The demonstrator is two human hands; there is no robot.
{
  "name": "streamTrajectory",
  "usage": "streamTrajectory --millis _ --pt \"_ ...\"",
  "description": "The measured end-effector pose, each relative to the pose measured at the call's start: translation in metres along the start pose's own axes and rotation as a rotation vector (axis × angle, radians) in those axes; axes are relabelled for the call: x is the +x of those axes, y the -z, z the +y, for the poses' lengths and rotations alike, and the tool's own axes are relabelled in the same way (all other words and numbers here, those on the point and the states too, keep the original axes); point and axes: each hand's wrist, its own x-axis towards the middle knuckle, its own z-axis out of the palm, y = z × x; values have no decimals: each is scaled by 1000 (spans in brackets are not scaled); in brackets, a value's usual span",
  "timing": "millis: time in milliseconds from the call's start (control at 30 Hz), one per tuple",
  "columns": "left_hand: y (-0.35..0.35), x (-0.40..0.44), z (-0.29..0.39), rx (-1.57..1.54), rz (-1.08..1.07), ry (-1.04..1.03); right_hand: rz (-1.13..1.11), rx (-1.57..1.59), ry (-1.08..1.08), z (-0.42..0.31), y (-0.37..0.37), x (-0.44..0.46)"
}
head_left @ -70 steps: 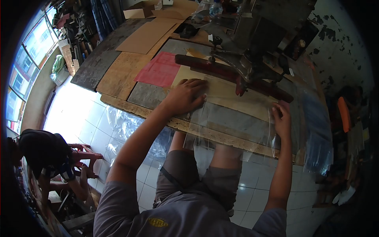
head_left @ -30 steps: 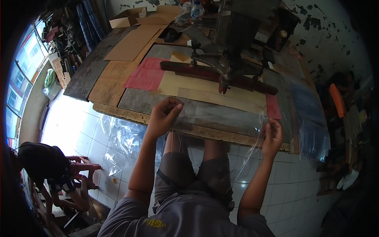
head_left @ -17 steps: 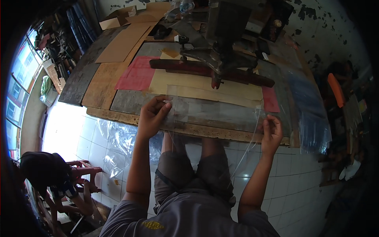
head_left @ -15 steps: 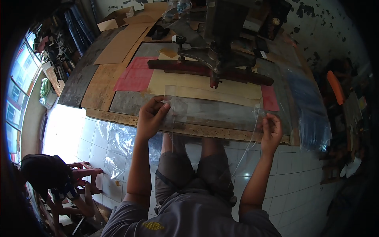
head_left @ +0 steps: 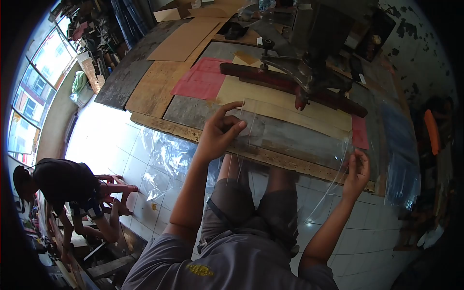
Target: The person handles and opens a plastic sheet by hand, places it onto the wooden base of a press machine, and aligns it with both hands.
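Clear sheet spans centre frame over the desk, between both hands, presumably to keep it flat. Left hand: fingers apart at its edge. Right hand: fingers apparently pinching it (right of centre).

The bench has a pitted wooden near edge bordering a grey plate. On it lie a cream sheet, a pink sheet toward the left edge and a pink strip toward the right. A cardboard sheet and an open box sit toward the far-left corner; bluish plastic drapes over the right edge.
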Motion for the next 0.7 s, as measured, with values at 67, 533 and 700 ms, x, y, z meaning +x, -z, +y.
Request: streamTrajectory --millis 67,533,700 --pt "0 0 2 -14 -3 -22 8 -6 2 2 0 1" --pt "3 -1 4 21 -31 -57 8 -54 -8 2 0 1" --pt "2 -1 8 10 -29 -37 55 -24 15 -6 -9 1"
